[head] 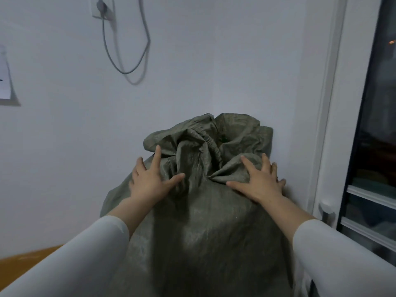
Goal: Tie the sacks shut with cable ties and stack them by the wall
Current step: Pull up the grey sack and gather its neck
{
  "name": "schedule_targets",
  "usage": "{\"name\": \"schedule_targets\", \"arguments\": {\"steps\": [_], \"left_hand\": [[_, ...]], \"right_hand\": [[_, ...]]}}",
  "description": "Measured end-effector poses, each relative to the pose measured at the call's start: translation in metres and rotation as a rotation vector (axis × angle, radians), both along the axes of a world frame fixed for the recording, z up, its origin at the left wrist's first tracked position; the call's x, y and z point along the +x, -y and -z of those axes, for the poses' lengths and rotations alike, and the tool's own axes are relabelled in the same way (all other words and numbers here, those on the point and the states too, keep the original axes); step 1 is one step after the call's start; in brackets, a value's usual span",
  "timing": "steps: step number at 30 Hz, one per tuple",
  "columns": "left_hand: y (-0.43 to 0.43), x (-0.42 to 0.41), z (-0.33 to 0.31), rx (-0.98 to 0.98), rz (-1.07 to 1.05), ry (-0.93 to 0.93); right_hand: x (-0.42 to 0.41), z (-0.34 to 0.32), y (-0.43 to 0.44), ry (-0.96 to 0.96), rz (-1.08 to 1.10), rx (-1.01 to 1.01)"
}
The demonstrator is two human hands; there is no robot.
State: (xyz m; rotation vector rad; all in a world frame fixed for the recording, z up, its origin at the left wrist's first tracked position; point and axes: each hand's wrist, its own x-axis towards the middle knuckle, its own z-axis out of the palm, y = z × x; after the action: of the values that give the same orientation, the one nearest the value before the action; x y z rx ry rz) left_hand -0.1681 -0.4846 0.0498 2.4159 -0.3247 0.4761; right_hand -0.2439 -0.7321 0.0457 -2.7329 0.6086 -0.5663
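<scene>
One grey-green woven sack (199, 221), full, long axis running near to far, gathered neck pointing at the far white wall (192, 71) it touches, my left hand (150, 181) and right hand (260, 183) flat on it, fingers spread.

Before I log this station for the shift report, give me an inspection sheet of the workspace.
Surface: orange-brown floor, small patch visible.
Job's things: grey-green sack against the wall, neck bunched; cable tie not visible.
Clutter: paper on wall at left.
Hands: left hand and right hand flat, open, on the sack.
Cables: grey cable looping from wall socket.
Surroundings: dark glass door at right.
</scene>
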Motion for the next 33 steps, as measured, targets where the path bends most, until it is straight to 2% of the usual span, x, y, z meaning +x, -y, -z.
{"name": "schedule_targets", "arguments": {"steps": [2,6,9,12,14,16,21,26,28,31,33], "left_hand": [[0.01,0.023,-0.012,0.058,0.044,0.099],[0.038,0.071,-0.046,0.395,0.09,0.3],[0.06,0.1,-0.063,0.584,0.18,0.182],[0.067,0.131,-0.062,0.692,0.227,-0.098],[0.068,0.15,-0.058,0.595,0.266,-0.292],[0.068,0.164,-0.058,0.535,0.277,-0.371],[0.068,0.173,-0.062,0.498,0.14,-0.362],[0.071,0.185,-0.056,0.403,0.117,-0.448],[0.072,0.191,-0.053,0.297,0.135,-0.518],[0.072,0.193,-0.049,0.019,0.202,-0.56],[0.074,0.189,-0.049,0.013,0.17,-0.552]], "right_hand": [[0.018,-0.001,0.008,-0.037,0.025,0.063],[0.05,-0.003,0.023,-0.143,0.064,0.153],[0.064,-0.002,0.039,-0.208,0.042,0.285],[0.078,0.001,0.054,-0.223,0.028,0.394],[0.086,0.005,0.062,-0.261,0.053,0.391],[0.093,0.012,0.07,-0.311,0.079,0.442],[0.104,0.019,0.078,-0.446,0.217,0.37],[0.107,0.011,0.072,-0.357,0.12,0.658],[0.105,0.011,0.069,-0.363,0.137,0.594],[0.107,0.008,0.067,-0.356,0.166,0.531],[0.107,0.004,0.064,-0.326,0.164,0.54]]}}
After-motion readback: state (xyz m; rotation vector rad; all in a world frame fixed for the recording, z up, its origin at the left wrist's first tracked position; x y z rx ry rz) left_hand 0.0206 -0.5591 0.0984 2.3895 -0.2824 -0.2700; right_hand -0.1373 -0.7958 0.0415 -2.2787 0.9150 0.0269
